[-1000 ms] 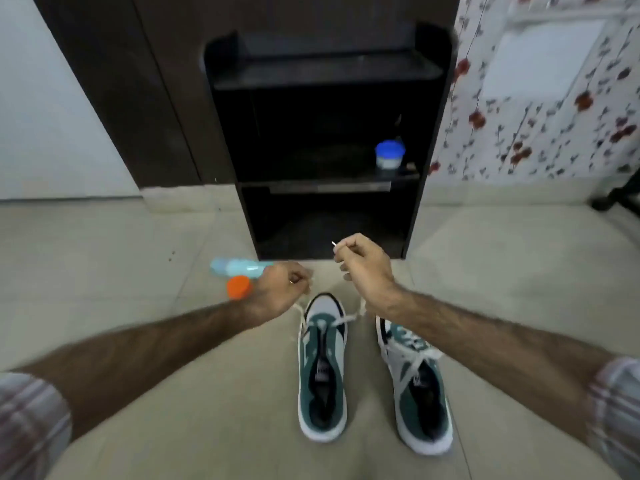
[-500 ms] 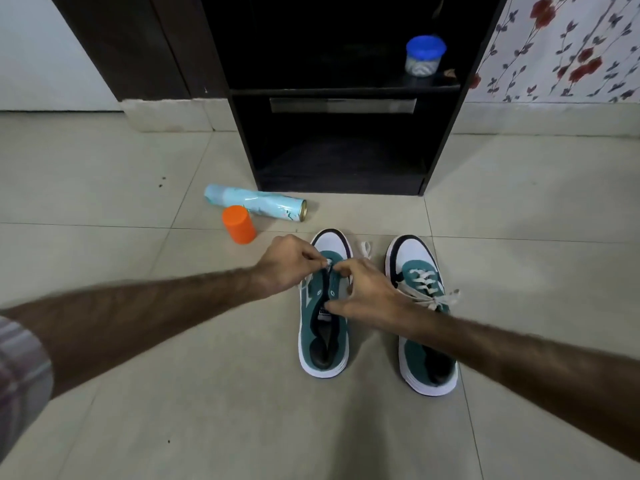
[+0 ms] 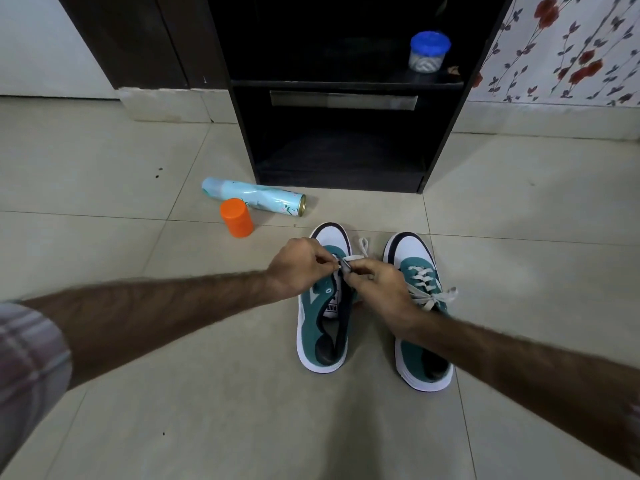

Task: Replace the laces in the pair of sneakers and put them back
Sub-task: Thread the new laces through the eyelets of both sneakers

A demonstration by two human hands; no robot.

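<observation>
Lacing the left-hand teal-and-white sneaker [image 3: 323, 306] is the step in hand, judging by the pair: the other teal-and-white sneaker [image 3: 420, 306] beside it already carries a full white lace tied in a bow, while this one shows lace only at the toe end. Both sneakers stand side by side on the pale tiled floor [image 3: 173, 393], toes pointing away from the person towards the black open-fronted shoe cabinet [image 3: 343, 98].

The left hand [image 3: 294, 268] and right hand [image 3: 377, 289] meet over the front eyelets. Their fingers are narrowed to a pinch on the flat white lace [image 3: 349, 259], and a loose end of it trails off past the toe cap. Which eyelet the tip is aimed at is too small to tell.

The sneaker's long axis runs straight away from the person, so the unlaced eyelets lie back from the fingers, towards the heel. Both hands are equally near, one on each flank.

A pale blue spray can [image 3: 254, 200] lies on its side to the left, just beside an orange cap [image 3: 237, 218].
</observation>
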